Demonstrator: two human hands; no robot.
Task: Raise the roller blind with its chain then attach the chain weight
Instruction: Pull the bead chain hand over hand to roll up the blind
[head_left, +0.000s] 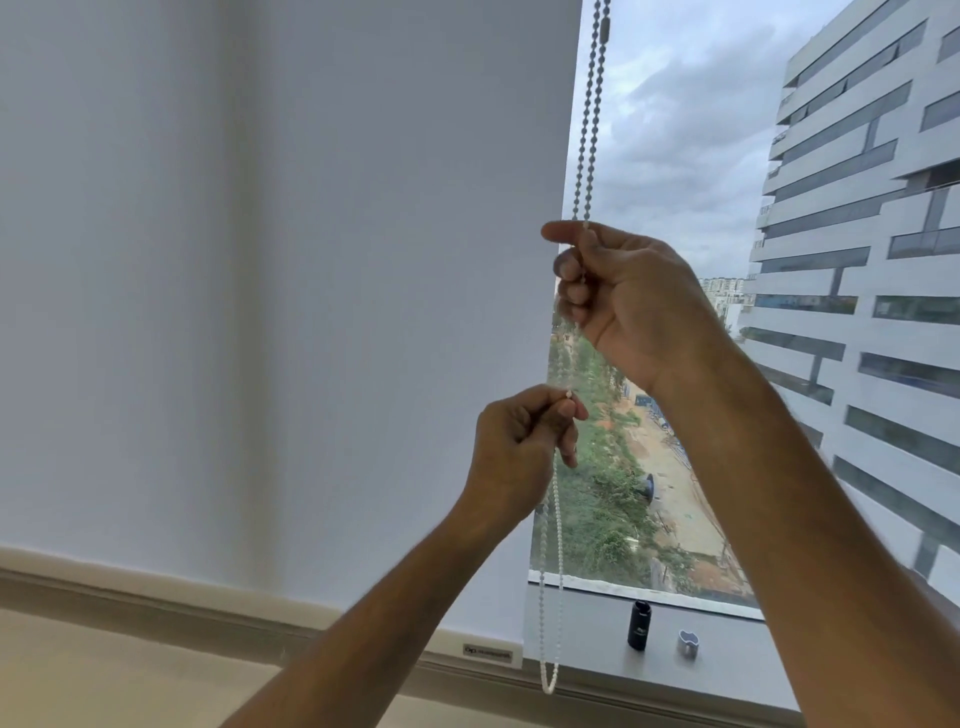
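A: Your right hand (618, 291) is sitting higher, fingers curling in, thumb and index pinching closed. Forearm is running down to the lower right.

B: And the left?

A: Your left hand (519, 441) is sitting lower, just beneath it, fist closing, thumb pressing on index. Both forearms are reaching up, bare.

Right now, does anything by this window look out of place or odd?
Only mildly: the black chain weight stands loose on the sill beside a small grey piece, not on the bead chain. The blind is fully down; both hands grip the chain. No damage shows.
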